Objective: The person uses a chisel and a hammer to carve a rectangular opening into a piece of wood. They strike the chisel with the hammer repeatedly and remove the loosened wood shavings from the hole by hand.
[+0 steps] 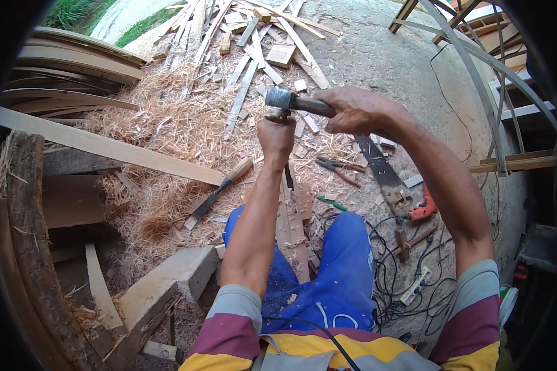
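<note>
My left hand [275, 139] is closed round the upright handle of a chisel [288, 174], whose dark lower part shows below the fist over a long wooden piece [296, 241] between my blue-trousered legs. My right hand [353, 110] grips a hammer, its steel head [278, 98] at the top of the chisel handle; whether they touch I cannot tell. The chisel's tip is hidden by my forearm or too small to make out. A second wide chisel [201, 207] lies among the shavings at the left. Pliers [340, 170] and a handsaw [384, 170] lie to the right.
Shavings [148, 173] and offcuts [281, 55] cover much of the ground. Stacked boards [80, 59], a rough timber [25, 204] and a block [151, 290] stand left. A red power tool [423, 207], tangled cables and a socket strip [414, 284] lie right, below bent strips [495, 68].
</note>
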`<state>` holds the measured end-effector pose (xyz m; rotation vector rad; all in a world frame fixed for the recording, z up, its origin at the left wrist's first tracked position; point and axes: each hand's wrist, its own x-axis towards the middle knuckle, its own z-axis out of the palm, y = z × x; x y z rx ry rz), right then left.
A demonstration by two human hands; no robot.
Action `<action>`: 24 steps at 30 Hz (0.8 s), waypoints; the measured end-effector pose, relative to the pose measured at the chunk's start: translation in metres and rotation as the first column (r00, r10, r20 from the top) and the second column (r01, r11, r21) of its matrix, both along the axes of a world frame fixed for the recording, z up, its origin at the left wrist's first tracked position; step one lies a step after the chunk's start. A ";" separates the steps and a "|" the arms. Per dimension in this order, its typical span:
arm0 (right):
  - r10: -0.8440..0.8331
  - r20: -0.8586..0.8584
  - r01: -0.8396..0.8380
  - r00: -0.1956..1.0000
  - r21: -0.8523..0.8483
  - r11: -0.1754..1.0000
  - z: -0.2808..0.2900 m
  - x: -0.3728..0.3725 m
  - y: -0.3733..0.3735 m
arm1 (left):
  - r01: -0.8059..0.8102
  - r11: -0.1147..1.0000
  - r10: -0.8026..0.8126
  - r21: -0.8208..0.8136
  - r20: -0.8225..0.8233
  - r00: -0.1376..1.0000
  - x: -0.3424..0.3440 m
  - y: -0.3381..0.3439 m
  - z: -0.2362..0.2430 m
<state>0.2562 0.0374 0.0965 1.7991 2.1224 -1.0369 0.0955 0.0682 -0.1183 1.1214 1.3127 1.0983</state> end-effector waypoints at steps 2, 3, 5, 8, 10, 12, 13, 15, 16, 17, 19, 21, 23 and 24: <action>-0.096 -0.147 0.116 0.984 0.137 0.984 0.004 0.015 0.016 | 0.015 0.993 -0.023 -0.120 -0.066 0.998 0.006 0.016 -0.005; -0.189 -0.193 0.217 0.963 0.138 0.966 0.012 0.016 0.020 | 0.005 0.992 -0.013 -0.124 -0.067 0.998 0.009 0.015 -0.007; -0.326 -0.341 0.410 0.882 0.213 0.887 0.025 0.010 0.027 | -0.023 0.992 0.014 -0.128 -0.071 0.997 0.010 0.015 -0.009; -0.401 -0.200 0.448 0.894 0.396 0.801 -0.016 -0.008 0.030 | 0.020 0.986 -0.040 -0.166 -0.121 0.992 0.012 0.008 -0.005; 0.040 0.185 -0.025 0.982 -0.083 0.996 -0.024 -0.028 0.010 | 0.032 0.996 -0.020 0.085 -0.140 0.990 0.009 0.001 0.007; 0.067 0.038 -0.067 0.997 0.011 0.998 -0.017 -0.006 -0.008 | 0.018 0.973 0.016 0.231 -0.145 0.989 0.005 -0.046 0.016; 0.059 -0.093 -0.054 0.994 0.060 0.997 -0.021 0.011 -0.019 | -0.003 0.973 0.017 0.231 -0.061 0.998 0.007 -0.057 0.041; -0.069 -0.291 0.129 0.954 0.191 0.973 -0.009 0.008 -0.047 | 0.008 0.934 0.029 0.356 -0.098 0.995 0.002 -0.062 0.037; -0.180 -0.347 0.266 0.920 0.216 0.939 -0.014 -0.001 -0.064 | -0.010 0.966 0.057 0.258 -0.174 0.983 0.000 -0.036 0.021; -0.272 -0.403 0.395 0.874 0.263 0.880 -0.011 -0.008 -0.075 | 0.050 0.996 -0.061 -0.076 -0.150 0.987 -0.002 -0.005 0.005; -0.405 -0.638 0.645 0.655 0.192 0.740 -0.015 -0.024 -0.103 | 0.010 0.979 -0.062 -0.204 -0.249 0.967 0.005 0.004 0.000; -0.639 -0.658 0.738 0.398 -0.184 0.649 -0.011 -0.020 -0.120 | 0.026 0.981 -0.071 -0.190 -0.232 0.970 0.007 0.018 0.004; -0.659 -0.610 0.784 0.439 -0.098 0.613 -0.021 -0.021 -0.146 | 0.006 0.996 -0.022 -0.092 -0.180 0.983 0.006 -0.001 0.008; -0.623 -0.617 0.793 0.480 0.002 0.609 -0.038 -0.011 -0.163 | -0.009 0.999 0.013 0.031 -0.129 0.992 0.009 -0.022 0.024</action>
